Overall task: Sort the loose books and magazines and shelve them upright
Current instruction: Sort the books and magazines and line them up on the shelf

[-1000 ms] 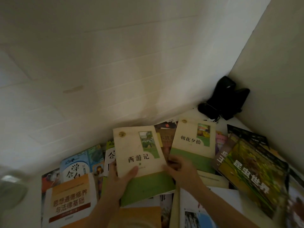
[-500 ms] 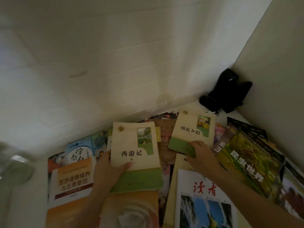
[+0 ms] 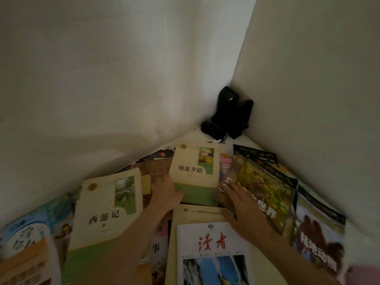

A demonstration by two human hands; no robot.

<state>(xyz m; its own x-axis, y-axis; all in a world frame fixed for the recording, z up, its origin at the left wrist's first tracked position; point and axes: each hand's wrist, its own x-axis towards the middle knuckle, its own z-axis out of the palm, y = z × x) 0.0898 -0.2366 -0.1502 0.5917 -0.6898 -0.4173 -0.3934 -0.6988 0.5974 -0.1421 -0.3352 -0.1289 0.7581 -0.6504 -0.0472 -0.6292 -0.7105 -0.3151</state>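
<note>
Left hand [image 3: 164,194]: fingers straight and spread, lying flat at the left lower corner of the cream-and-green paperback [image 3: 194,171]; thumb on its green band. Grip released, nothing clenched. Right hand [image 3: 244,208]: fingers extended, pressed flat on the left edge of the glossy insect book [image 3: 261,186], fingertips at the cover's near corner. Also a loose, flat grip; nothing lifted that I can tell.

Second cream-and-green paperback [image 3: 109,206] lies face up left of the left forearm, untouched, slightly tilted. White magazine with red title characters [image 3: 213,249] sits between the two forearms, on top of a pale yellow book [image 3: 197,212]. Camel-cover magazine [image 3: 320,243] at far right, overlapped by the insect book. Blue-and-white book [image 3: 26,229] and orange-covered book [image 3: 22,262] at lower left, the latter blurred. Brown cover [image 3: 156,169] partly hidden under the left hand's fingers. All lie flat and overlapping; none upright.

Surface: white bench [image 3: 207,138], visible only as a bare patch in the corner. Two plain pale walls meet there; a pair of black angular speakers [image 3: 232,112] stands in the corner, with a dark cord bundle beside it.

Covers: paperbacks matte, creased; nature titles glossy. Light dim.
</note>
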